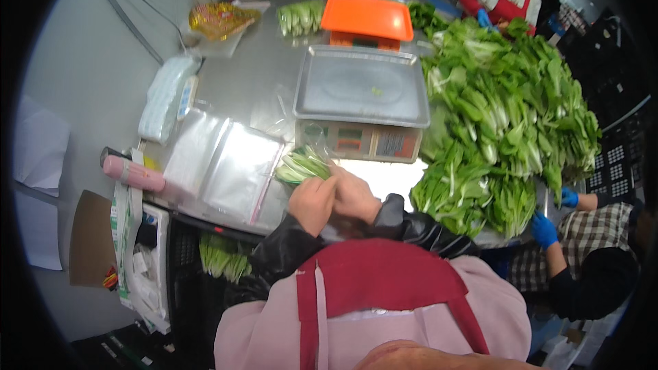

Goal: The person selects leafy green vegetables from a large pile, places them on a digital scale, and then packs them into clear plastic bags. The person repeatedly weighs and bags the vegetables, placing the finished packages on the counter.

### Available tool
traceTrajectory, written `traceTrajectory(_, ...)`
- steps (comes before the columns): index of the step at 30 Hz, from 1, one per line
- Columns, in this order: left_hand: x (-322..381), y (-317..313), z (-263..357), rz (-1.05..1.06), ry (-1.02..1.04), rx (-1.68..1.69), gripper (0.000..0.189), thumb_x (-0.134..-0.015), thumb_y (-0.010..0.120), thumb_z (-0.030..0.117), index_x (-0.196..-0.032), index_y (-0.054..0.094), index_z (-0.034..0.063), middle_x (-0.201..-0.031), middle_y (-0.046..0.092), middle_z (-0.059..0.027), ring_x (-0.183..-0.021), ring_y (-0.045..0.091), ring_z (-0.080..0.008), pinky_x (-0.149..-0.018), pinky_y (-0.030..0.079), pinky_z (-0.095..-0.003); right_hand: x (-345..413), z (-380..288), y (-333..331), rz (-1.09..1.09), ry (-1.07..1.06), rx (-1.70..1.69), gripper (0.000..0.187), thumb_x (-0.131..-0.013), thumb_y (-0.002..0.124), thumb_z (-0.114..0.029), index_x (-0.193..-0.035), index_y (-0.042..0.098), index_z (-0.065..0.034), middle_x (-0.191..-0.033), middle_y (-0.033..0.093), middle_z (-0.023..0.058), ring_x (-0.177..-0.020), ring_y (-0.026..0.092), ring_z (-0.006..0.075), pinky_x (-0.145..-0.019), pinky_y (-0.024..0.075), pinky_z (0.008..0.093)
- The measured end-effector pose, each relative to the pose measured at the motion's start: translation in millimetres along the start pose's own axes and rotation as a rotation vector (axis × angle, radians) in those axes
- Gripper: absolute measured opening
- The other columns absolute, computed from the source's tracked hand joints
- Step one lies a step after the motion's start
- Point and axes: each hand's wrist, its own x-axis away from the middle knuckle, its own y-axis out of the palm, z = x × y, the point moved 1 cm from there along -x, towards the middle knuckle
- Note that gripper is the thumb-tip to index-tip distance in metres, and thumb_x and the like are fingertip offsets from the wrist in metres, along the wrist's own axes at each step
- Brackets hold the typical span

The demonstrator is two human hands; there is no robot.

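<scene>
Just in front of the weighing scale [361,87], a bundle of leafy greens [303,165] with pale stalks lies in a clear plastic bag [317,139]. My left hand [313,203] and my right hand [354,196] meet at the near end of this bag. Their fingers are pinched together on its plastic; the exact grip is partly hidden by the hands themselves. Left of the bundle rests a stack of flat clear bags [240,167]. Small green scraps lie on the scale's metal pan.
A large heap of leafy greens [506,97] covers the table's right side. Behind the scale stands another with an orange pan [367,16], beside packed greens [300,16]. A pink bottle [134,173] is at left. Two co-workers, in blue gloves [545,228], are by the heap.
</scene>
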Motion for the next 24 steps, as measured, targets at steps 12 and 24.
traceTrajectory(12, 67.1, 20.0, -50.2, -0.302, -0.737, 0.218, 0.033, -0.083, 0.061, 0.020, -0.106, 0.061, -0.0042, -0.097, 0.063, -0.0293, -0.093, 0.061, -0.0434, -0.083, 0.048, -0.0496, 18.5, 3.1, -0.9, 0.202, -0.135, 0.055, 0.076, -0.075, 0.071, -0.021, -0.137, 0.035, 0.0049, -0.117, 0.055, 0.0259, -0.102, 0.058, 0.0415, -0.084, 0.0503, 0.0437)
traceTrajectory(24, 78.6, 69.0, 4.7, -0.790, -0.156, 0.610, 0.027, -0.090, 0.055, 0.025, -0.096, 0.068, 0.0029, -0.093, 0.066, -0.0217, -0.087, 0.063, -0.0410, -0.076, 0.049, -0.0454, 15.0, -7.5, 4.7, 0.058, -0.458, 0.454, 0.060, -0.078, 0.055, -0.003, -0.135, 0.039, 0.0007, -0.125, 0.048, 0.0232, -0.096, 0.060, 0.0374, -0.071, 0.0552, 0.0395)
